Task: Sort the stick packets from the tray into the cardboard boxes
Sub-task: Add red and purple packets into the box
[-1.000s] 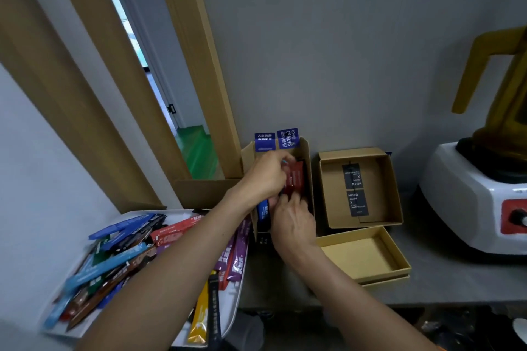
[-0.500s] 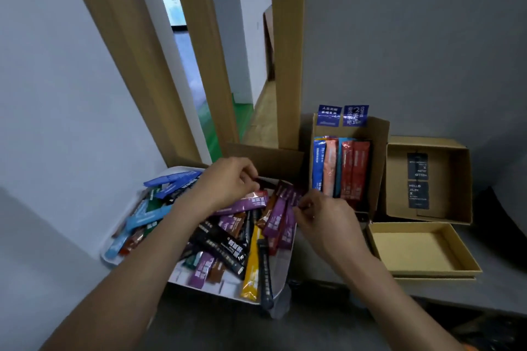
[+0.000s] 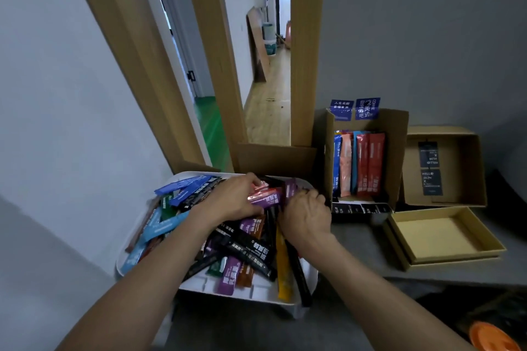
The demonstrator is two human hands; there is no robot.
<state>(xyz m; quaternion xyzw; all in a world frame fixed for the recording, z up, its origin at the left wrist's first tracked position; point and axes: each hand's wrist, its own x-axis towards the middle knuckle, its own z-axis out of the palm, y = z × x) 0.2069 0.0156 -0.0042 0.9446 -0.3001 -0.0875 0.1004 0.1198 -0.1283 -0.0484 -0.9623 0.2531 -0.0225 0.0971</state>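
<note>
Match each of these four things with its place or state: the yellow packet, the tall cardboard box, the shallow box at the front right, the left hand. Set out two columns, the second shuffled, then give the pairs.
1. yellow packet
2. tall cardboard box
3. shallow box
4. left hand

A. empty
B. grips a purple packet
C. reaches the front edge of the tray
D. has stick packets standing inside

Pairs: 1-C, 2-D, 3-A, 4-B
</note>
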